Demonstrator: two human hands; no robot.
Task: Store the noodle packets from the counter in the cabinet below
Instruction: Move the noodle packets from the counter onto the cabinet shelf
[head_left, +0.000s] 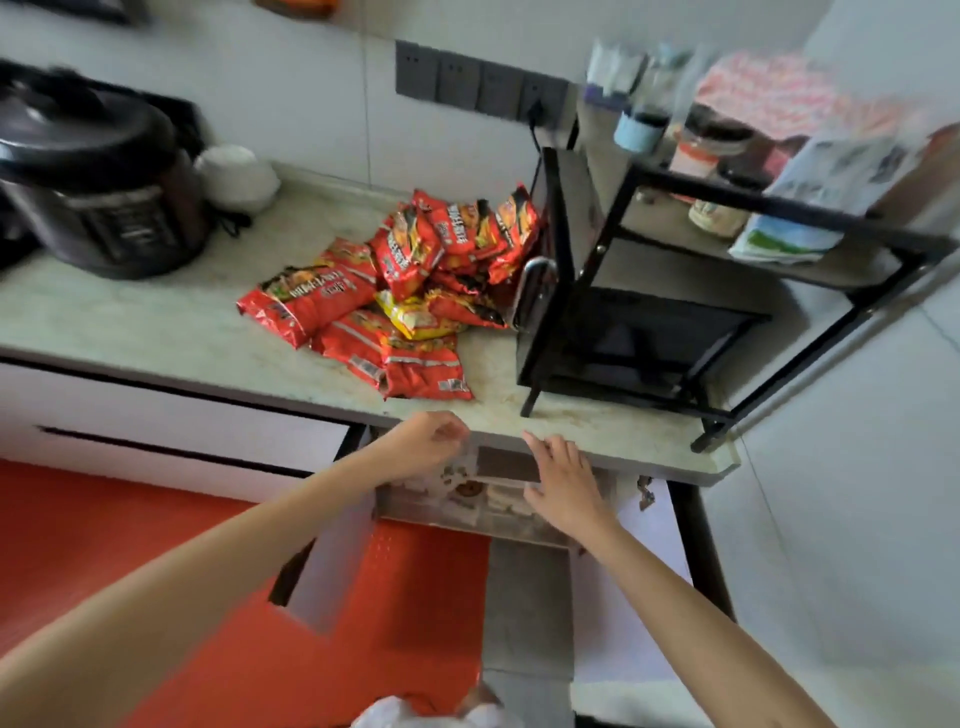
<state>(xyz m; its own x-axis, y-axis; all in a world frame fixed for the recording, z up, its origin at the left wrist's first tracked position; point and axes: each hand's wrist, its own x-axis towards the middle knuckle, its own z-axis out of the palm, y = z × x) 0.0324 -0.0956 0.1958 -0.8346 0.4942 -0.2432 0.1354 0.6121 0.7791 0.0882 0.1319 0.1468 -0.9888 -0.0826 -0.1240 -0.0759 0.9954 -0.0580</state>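
A person's two bare arms reach under a pale stone counter into the cabinet below, whose two doors stand swung wide over a red floor. Inside sits one clear plastic bin; its contents are too blurred to name.

The left hand hovers at the bin's upper edge with fingers curled inward. Whether it grips the rim cannot be told. The right hand is spread flat, fingers straight and apart, lying across the bin's front. Neither hand holds a packet.

The noodle packets lie heaped on the counter above, none of them in the cabinet. At least nine red packets show, and one yellow packet is tucked in the middle; overlap prevents an exact count. The rearmost packets lean against a black two-shelf rack, which straddles one microwave and carries blurred jars, bottles and a printed pouch.

One black pressure cooker stands at the counter's far left, with a stack of white bowls just beside it.
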